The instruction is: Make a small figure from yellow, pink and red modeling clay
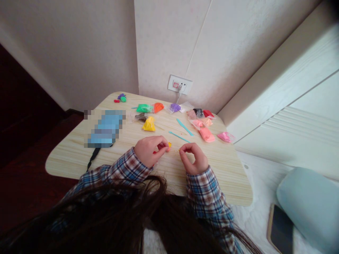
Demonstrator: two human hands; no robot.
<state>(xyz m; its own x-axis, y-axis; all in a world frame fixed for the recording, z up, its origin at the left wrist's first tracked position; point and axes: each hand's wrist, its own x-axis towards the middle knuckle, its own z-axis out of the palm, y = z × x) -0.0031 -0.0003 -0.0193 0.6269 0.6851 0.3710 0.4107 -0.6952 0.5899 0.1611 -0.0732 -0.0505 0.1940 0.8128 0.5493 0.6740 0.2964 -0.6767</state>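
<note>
My left hand [150, 150] is closed in a pinch on a small clay piece [169, 146], orange-pink with yellow on top. Opposite it, my right hand [194, 158] has thumb and fingertip together on a tiny yellow clay bit [179, 150]. A gap separates the two hands, both just above the table. Something red shows partly beneath my left hand; its shape is hidden. Beyond my fingers lie a thin blue modelling tool [179, 137] and a wider blue clay knife [184, 127]. Yellow clay in a bag [149, 124] sits past my left hand.
Several clay bags, including a green one [144, 108] and a coral one [206, 134], line the table's [225, 176] far side. Small shaped clay pieces [122, 97] stand far left. A blurred-out phone-like device [107, 128] lies left. A socket [180, 84] is on the wall.
</note>
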